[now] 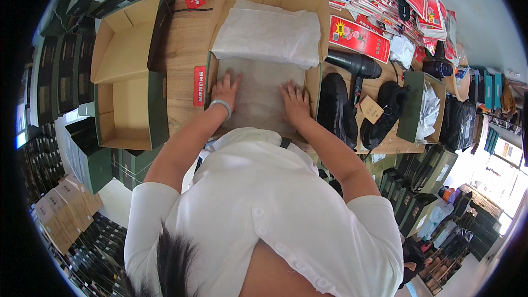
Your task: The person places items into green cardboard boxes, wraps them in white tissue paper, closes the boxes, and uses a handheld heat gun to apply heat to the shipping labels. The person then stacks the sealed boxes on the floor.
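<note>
In front of me lies an open shoe box (220, 0) with a brown inside, lined with thin white tissue paper (264, 33). The paper drapes across the lid part and down into the near part of the box. My left hand (225, 89), a bracelet (221, 105) on its wrist, rests on the paper at the left side with fingers spread. At the right side of the same paper lies my right hand (295, 99), fingers apart. Neither hand holds anything. What is under the paper cannot be seen.
Another open box (124, 107) stands at left. To the right are black shoes (336, 110) with a tan tag (371, 109), a hair dryer (355, 64), and a green box (410, 107) holding paper. Red printed cards (360, 38) pile along the back. Stacked boxes (60, 71) line the left.
</note>
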The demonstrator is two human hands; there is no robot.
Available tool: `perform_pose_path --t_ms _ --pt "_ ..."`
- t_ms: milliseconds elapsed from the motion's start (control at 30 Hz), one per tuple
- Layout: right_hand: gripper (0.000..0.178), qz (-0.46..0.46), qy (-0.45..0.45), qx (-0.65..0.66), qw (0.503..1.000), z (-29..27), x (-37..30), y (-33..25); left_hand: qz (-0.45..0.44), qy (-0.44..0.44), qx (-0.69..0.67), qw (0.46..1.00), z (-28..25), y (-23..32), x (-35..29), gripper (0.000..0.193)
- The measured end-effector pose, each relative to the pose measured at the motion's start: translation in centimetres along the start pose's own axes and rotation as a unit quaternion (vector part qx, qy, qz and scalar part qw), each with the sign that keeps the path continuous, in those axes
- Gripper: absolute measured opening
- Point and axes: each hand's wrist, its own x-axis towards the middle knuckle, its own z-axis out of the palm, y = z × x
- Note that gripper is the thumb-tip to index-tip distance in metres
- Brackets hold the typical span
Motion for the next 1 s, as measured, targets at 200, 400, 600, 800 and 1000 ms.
perform_pose_path --t_ms 200,400,600,800,1000 --pt "0.117 0.052 -0.146 -0.126 0.98 -1.6 -0.6 -1.0 0.02 0.076 0.219 0.973 4.2 -1.7 -0.8 0.129" --pt "0.139 0.081 -0.117 -0.224 0.964 2.8 1.0 0.4 0.024 -0.044 0.375 0.926 2.4 -0.4 -1.1 0.083" --pt "0.086 0.015 -0.008 0.013 1.0 -2.9 -3.0 -0.8 0.015 0.012 0.385 0.923 2.3 -0.6 -2.0 0.079" --pt "0.067 0.158 0.402 0.219 0.875 -7.7 -12.2 3.1 0.055 0.053 0.032 0.997 -2.2 0.5 -9.8 0.072" --pt "0.119 0.43 0.176 0.107 0.879 -1.1 -13.3 7.4 0.187 0.283 -0.257 0.905 1.4 -2.0 -12.9 0.032"
